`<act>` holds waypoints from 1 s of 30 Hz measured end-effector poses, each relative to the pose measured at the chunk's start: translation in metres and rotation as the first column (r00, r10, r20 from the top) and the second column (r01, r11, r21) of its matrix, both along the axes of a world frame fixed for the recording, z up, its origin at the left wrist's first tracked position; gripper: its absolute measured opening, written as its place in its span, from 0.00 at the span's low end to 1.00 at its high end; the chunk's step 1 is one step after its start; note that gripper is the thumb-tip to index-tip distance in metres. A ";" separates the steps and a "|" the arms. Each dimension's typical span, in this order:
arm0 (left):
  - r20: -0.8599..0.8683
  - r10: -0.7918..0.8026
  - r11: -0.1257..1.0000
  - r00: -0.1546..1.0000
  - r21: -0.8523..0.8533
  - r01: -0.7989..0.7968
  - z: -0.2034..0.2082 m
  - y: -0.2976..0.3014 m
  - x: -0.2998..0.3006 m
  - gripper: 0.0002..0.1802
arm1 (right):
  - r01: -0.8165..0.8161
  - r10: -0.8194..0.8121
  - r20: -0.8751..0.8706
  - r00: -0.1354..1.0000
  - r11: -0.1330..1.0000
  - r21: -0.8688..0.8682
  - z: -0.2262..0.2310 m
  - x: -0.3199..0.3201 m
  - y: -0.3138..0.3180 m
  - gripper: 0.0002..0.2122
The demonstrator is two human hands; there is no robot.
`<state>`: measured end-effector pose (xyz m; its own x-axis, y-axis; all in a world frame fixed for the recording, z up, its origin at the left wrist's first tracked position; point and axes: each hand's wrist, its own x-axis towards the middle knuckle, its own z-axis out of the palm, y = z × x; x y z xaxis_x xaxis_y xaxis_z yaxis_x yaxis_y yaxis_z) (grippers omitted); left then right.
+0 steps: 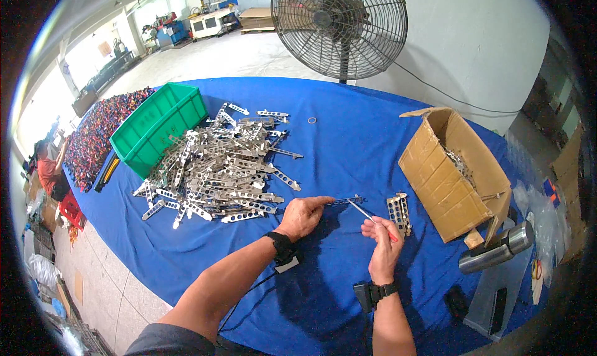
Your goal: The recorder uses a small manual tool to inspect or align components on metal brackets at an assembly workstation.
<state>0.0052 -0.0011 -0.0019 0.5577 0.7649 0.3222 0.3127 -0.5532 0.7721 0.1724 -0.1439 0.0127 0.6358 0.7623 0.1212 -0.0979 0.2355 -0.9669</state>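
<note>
My left hand is closed, its fingertips pinching one end of a perforated metal strip. The strip points to the right, just above the blue cloth. Closed around the red handle of a slim silver-shafted tool is my right hand. The shaft's tip touches or lies very near the strip; its exact kind is unclear. Beside my right hand a small group of similar strips lies side by side. Left of my left hand spreads a large, jumbled pile of perforated metal strips.
A green plastic crate borders the pile. On the right stand an open cardboard box with metal parts inside and a steel flask. A large fan rises behind the blue-covered table. A seated person is far left.
</note>
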 end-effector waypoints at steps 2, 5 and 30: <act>-0.004 0.001 1.000 1.000 -0.010 -0.001 0.000 0.000 0.000 0.15 | 0.009 -0.009 0.008 1.000 1.000 -0.009 -0.003 0.002 -0.001 0.10; -0.015 0.003 1.000 1.000 -0.005 -0.003 0.001 0.000 0.000 0.15 | -0.024 0.024 0.050 0.998 1.000 -0.001 -0.005 0.004 -0.003 0.10; -0.042 0.005 1.000 0.999 -0.017 -0.005 0.002 0.000 -0.002 0.16 | -0.004 0.005 0.055 0.998 1.000 -0.020 -0.002 0.002 -0.001 0.10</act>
<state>0.0036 -0.0013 0.0003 0.5668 0.7730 0.2850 0.3480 -0.5381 0.7677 0.1740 -0.1450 0.0108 0.6252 0.7676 0.1411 -0.0454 0.2162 -0.9753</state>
